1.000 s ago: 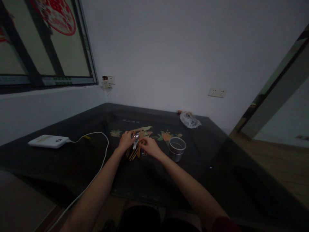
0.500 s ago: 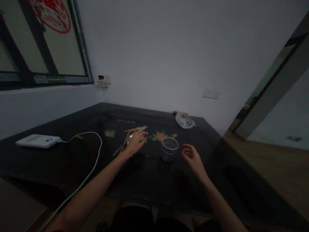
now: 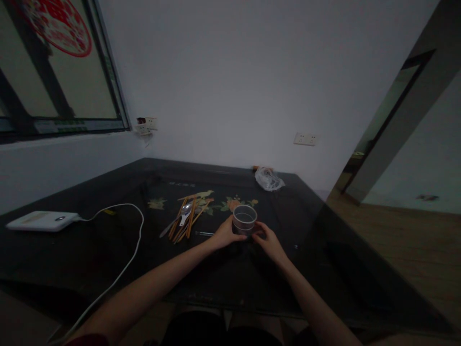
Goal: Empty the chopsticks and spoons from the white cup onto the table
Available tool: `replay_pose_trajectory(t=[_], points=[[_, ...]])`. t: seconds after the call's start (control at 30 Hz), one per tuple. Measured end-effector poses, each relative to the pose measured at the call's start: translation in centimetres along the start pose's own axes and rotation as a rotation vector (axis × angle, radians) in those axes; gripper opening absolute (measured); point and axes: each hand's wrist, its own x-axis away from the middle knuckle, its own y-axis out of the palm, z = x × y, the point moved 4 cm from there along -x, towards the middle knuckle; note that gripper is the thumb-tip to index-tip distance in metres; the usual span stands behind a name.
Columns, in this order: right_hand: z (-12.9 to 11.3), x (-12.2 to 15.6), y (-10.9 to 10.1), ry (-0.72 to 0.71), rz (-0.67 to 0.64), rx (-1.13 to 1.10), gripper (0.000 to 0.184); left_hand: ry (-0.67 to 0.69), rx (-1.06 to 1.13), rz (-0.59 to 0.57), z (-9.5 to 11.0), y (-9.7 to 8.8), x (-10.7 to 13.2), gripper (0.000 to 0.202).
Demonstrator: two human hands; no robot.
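A clear round cup [image 3: 245,219] with a pale rim stands upright near the middle of the dark table [image 3: 216,269]. My left hand [image 3: 228,233] grips its left side, thumb across the front. On the other side, my right hand [image 3: 267,239] has its fingers curled against the cup, low down. Left of the cup lies a loose pile of wooden chopsticks [image 3: 192,218], with metal spoons [image 3: 185,211] among them. The far sides of both hands' fingers are hidden behind the cup.
A white power bank [image 3: 43,221] lies at the left, its white cable [image 3: 140,235] running toward the front edge. A crumpled clear plastic bag [image 3: 268,179] sits at the back by the wall. A dark flat object [image 3: 356,274] rests at the right.
My left hand has left the chopsticks and spoons and moved right to the cup. My right hand has moved left onto the cup. The view has shifted slightly.
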Motion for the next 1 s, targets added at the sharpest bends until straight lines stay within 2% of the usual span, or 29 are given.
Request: replay_pose_trajectory(t=[0.17,0.27,0.37,0.5,0.57,0.63,0.7,0.77,0.87,1.0], points=[[-1.0,0.5,-0.1,-0.023,0.017,-0.01,0.04,0.002,-0.087,0.013,0.7,-0.1,0.0,0.076],[-1.4,0.8,-0.3,-0.007,0.011,-0.036,0.042,0.02,-0.152,0.032,2.1,-1.4,0.2,0.072],[-1.6,1.2,-0.4,0.002,0.023,-0.036,0.038,0.051,-0.261,0.119,4.1,-4.5,0.4,0.068],[-1.9,1.8,0.0,-0.012,0.003,0.005,0.03,0.074,-0.317,0.408,5.5,-11.4,0.9,0.065],[-2.0,2.0,0.2,-0.02,-0.01,0.031,0.028,0.055,-0.322,0.554,4.8,-15.1,1.5,0.066],[-2.2,2.1,0.4,-0.035,-0.022,0.053,0.026,-0.036,-0.393,0.695,2.9,-18.7,2.5,0.068],[-2.3,2.2,0.5,-0.056,-0.038,0.07,0.023,-0.154,-0.434,0.771,0.3,-21.8,3.7,0.07],[-2.3,2.2,0.5,-0.073,-0.053,0.088,0.02,-0.24,-0.458,0.799,-2.1,-24.2,4.9,0.073],[-2.1,2.2,0.6,-0.081,-0.067,0.109,0.019,-0.346,-0.507,0.821,-4.8,-26.3,6.4,0.077],[-1.9,2.2,0.7,-0.065,-0.084,0.086,0.018,-0.373,-0.484,0.808,-6.0,-26.6,7.3,0.074]])
